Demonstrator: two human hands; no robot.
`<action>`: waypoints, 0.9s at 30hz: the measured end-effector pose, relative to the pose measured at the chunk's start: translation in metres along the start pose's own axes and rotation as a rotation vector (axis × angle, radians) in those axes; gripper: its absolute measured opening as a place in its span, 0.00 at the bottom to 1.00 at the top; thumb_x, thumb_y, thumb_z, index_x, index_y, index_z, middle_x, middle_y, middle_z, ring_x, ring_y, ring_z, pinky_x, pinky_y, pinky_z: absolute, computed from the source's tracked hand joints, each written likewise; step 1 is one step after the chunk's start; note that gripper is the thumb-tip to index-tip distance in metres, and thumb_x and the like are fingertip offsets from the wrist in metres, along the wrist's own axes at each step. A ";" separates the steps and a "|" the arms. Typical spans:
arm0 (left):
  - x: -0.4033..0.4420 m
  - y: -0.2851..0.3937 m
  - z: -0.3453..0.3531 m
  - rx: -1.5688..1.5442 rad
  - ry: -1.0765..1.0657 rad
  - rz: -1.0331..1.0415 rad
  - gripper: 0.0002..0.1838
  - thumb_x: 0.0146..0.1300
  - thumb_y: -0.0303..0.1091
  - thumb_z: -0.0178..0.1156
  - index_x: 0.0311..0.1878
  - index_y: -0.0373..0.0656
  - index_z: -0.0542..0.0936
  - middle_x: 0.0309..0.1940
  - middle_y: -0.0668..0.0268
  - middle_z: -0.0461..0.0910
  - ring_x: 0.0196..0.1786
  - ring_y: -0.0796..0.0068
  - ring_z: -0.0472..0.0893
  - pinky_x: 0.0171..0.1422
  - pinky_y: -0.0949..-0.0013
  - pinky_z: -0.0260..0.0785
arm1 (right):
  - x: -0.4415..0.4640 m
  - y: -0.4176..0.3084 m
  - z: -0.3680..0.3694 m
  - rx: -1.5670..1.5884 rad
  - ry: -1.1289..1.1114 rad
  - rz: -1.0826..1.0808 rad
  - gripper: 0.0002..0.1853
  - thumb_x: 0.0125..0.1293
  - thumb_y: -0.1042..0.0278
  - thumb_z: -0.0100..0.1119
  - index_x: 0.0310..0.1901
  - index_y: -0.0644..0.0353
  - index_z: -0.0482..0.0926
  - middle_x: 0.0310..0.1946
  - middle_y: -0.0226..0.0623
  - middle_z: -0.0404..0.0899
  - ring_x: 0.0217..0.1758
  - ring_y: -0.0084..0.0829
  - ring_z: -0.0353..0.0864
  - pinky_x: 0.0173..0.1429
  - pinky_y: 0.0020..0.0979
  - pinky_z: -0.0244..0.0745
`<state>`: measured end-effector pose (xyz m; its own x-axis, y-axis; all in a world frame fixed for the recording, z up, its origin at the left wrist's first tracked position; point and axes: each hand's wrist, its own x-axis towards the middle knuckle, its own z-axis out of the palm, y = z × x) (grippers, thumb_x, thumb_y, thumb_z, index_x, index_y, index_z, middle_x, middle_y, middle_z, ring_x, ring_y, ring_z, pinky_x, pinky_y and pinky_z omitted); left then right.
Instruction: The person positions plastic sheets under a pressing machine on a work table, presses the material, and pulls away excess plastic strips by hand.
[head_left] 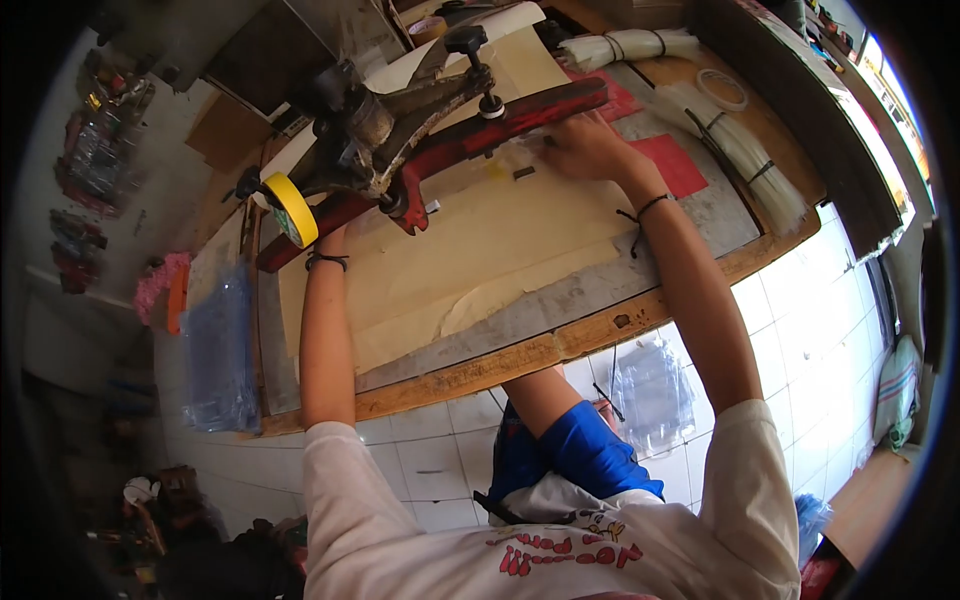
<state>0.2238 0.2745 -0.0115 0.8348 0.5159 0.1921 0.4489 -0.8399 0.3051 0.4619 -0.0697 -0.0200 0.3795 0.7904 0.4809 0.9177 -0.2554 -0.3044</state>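
A press-like machine with a long red bar (455, 140), a dark metal bracket and black knobs stands over the worktable. Beneath the bar lies a large tan sheet (470, 240), wrinkled and torn along its near edge. My right hand (592, 148) is under the bar's right end, fingers bent in at the edge of some clear plastic (515, 155). At the bar's left part, my left hand (337, 240) reaches in behind it; its fingers are hidden. A yellow tape roll (290, 210) hangs on the machine beside my left wrist. A small dark piece (524, 173) lies on the tan sheet.
Bundles of pale strips (745, 160) lie at the table's right, near a red sheet (672, 165). Clear plastic bags (220, 350) hang at the left edge. The wooden table edge (560, 345) runs before me. More plastic (650, 395) lies on the tiled floor.
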 end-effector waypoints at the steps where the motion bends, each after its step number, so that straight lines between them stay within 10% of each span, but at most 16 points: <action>1: -0.001 0.001 0.000 -0.002 -0.001 0.000 0.25 0.71 0.53 0.51 0.62 0.46 0.76 0.61 0.53 0.77 0.65 0.54 0.74 0.69 0.56 0.64 | 0.000 0.001 0.002 -0.008 0.019 0.001 0.21 0.61 0.59 0.52 0.54 0.54 0.83 0.52 0.49 0.83 0.64 0.45 0.76 0.72 0.50 0.58; 12: -0.024 0.007 -0.007 -0.040 -0.082 -0.071 0.26 0.71 0.53 0.51 0.64 0.46 0.75 0.62 0.52 0.76 0.66 0.53 0.74 0.70 0.55 0.63 | 0.000 0.006 0.010 -0.042 0.084 -0.030 0.21 0.62 0.59 0.51 0.56 0.46 0.83 0.54 0.44 0.83 0.69 0.39 0.73 0.76 0.48 0.51; 18: -0.069 0.023 0.000 0.052 0.110 0.239 0.23 0.77 0.47 0.42 0.53 0.37 0.77 0.52 0.42 0.79 0.60 0.42 0.75 0.63 0.51 0.67 | -0.004 0.001 0.004 -0.051 0.067 -0.115 0.19 0.67 0.59 0.50 0.55 0.52 0.82 0.53 0.44 0.84 0.66 0.42 0.75 0.73 0.52 0.56; 21: -0.079 0.063 -0.025 0.013 -0.179 0.067 0.20 0.77 0.44 0.44 0.54 0.38 0.76 0.55 0.44 0.77 0.63 0.44 0.73 0.66 0.49 0.64 | -0.002 -0.020 -0.007 -0.040 -0.099 0.025 0.20 0.72 0.63 0.47 0.61 0.58 0.77 0.57 0.47 0.81 0.70 0.45 0.71 0.71 0.56 0.61; 27: -0.100 0.069 -0.014 0.171 -0.041 0.533 0.26 0.75 0.41 0.45 0.70 0.37 0.68 0.67 0.46 0.69 0.71 0.47 0.67 0.79 0.48 0.53 | -0.013 -0.059 -0.017 -0.170 -0.194 0.069 0.26 0.68 0.71 0.48 0.68 0.60 0.69 0.68 0.47 0.71 0.76 0.44 0.64 0.80 0.51 0.53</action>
<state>0.1666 0.1670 0.0032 0.9706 0.0083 0.2408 0.0038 -0.9998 0.0193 0.4049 -0.0747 0.0060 0.4271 0.8557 0.2921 0.9033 -0.3893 -0.1804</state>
